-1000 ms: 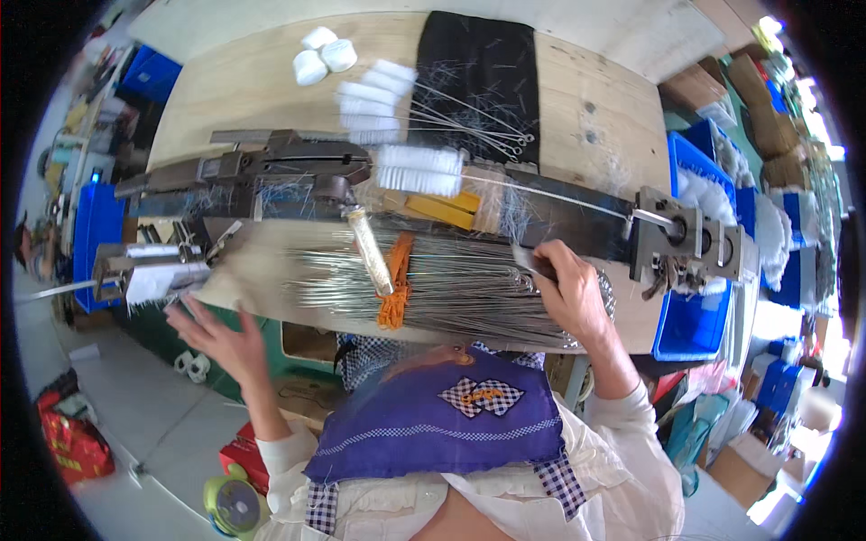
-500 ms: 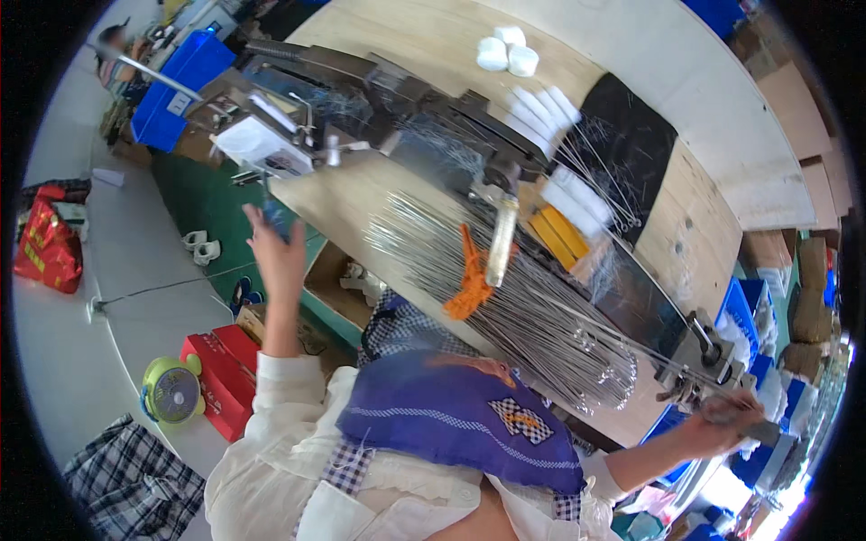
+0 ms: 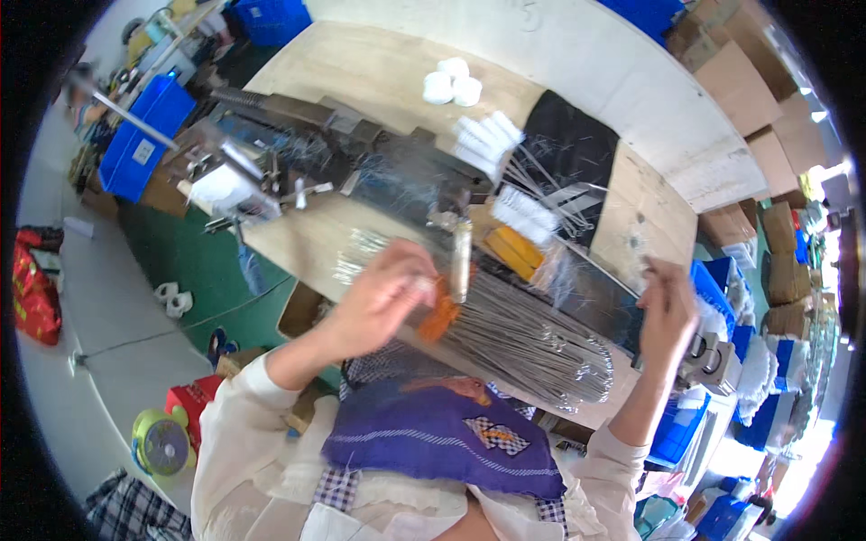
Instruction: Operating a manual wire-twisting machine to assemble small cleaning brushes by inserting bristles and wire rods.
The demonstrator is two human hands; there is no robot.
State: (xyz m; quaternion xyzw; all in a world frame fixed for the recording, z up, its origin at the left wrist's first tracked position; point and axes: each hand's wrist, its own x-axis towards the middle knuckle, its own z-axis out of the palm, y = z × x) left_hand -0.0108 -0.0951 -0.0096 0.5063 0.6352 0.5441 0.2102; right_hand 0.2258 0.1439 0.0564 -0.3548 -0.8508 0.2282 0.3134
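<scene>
My left hand [image 3: 383,298] is over the left part of a bundle of thin metal wire rods [image 3: 532,329]. Its thumb and fingertips press together; whatever they may hold is too blurred to make out. Beside those fingers, an orange cloth strip [image 3: 439,316] lies across the rods. A metal handle [image 3: 462,261] stands up from the long bench fixture [image 3: 406,185], just right of the strip. At the fixture's right end, my right hand [image 3: 667,311] is raised with its fingers bent and apart, nothing visible in them. A metal clamp block [image 3: 713,361] sits just below it.
Beyond the fixture lie white brush-like rolls [image 3: 487,142], a black cloth [image 3: 564,135], a yellow block [image 3: 514,252] and white round pieces [image 3: 451,83]. A purple cushion [image 3: 442,442] rests on my lap. Blue bins [image 3: 144,140] and a green fan [image 3: 162,442] stand around the bench.
My left hand has swung from beyond the bench's left edge to the rods by the orange strip. My right hand has left the clamp end and moved up and left. The view has shifted.
</scene>
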